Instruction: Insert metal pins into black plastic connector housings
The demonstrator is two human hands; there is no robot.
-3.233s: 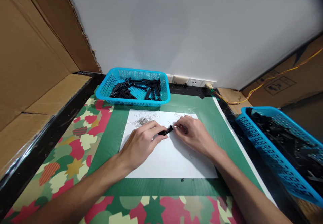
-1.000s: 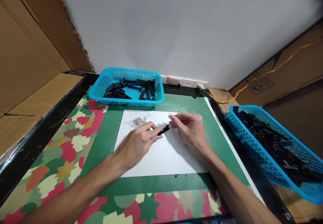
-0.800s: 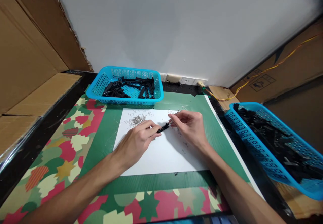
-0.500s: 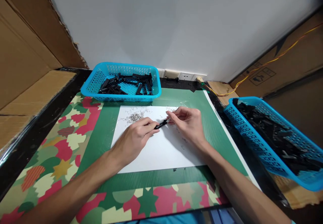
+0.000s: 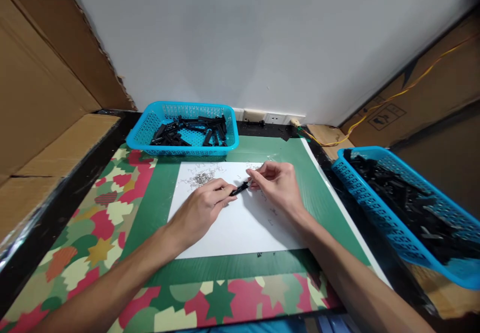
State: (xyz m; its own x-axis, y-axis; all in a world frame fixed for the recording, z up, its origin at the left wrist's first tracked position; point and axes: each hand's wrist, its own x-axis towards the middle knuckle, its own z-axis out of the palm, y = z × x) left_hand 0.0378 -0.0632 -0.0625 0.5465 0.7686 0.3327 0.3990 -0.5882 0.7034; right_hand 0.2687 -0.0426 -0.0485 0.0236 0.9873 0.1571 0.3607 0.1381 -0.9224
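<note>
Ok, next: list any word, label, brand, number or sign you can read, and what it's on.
No words, brands or numbers can be read.
Framed pictogram on the right-hand cardboard: a printed sign, its drawing too blurred to identify.
Dark printed mark above it: no legible lettering.
Held black piece: too small to show any marking.

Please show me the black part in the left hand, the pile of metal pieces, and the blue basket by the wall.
Black part [image 5: 239, 189], head view: its visible middle.
Pile of metal pieces [image 5: 203, 178], head view: its dense centre.
Blue basket [image 5: 183, 150], head view: its near rim.
</note>
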